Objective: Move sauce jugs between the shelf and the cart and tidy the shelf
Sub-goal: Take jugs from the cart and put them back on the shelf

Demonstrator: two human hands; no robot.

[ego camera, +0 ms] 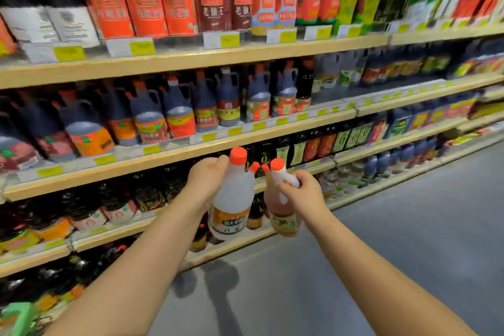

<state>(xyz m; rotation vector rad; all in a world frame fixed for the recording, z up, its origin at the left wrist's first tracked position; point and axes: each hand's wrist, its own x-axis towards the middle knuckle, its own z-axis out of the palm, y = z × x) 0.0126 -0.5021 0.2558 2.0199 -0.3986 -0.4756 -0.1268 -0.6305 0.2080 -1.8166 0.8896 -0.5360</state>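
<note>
Head-camera view, looking down a supermarket aisle, is showing two bare forearms reaching forward, each hand carrying one jug, so two jugs are being held in all. The left hand [207, 180] is gripping the clear vinegar jug [231, 199] by its neck and handle side, fingers curled closed around it; this jug is holding a colourless liquid, is wearing an orange cap, and is carrying an orange and green label low on its body. The right hand [302, 194] is closing its fingers tightly through the white handle of the amber sauce jug [283, 213], which is holding an orange-brown liquid under an orange cap and a pale label. Both jugs are hanging upright in the air in front of the shelving unit [191, 54], just beside each other and nearly touching, level with its lower tiers and above the grey floor [381, 254]. Two more small orange caps are peeking out between the two held jugs; what they belong to cannot be told. Five shelf tiers are showing at left. The top one is carrying tall dark bottles with red, maroon and green labels; the second is carrying a row of dark handled soy sauce jugs [177, 112], too blurred at the edges to count; the lower ones are carrying smaller dark bottles. Yellow price tags [141, 48] are lining every shelf edge. A green object [19, 319] is sitting at the bottom left corner.
</note>
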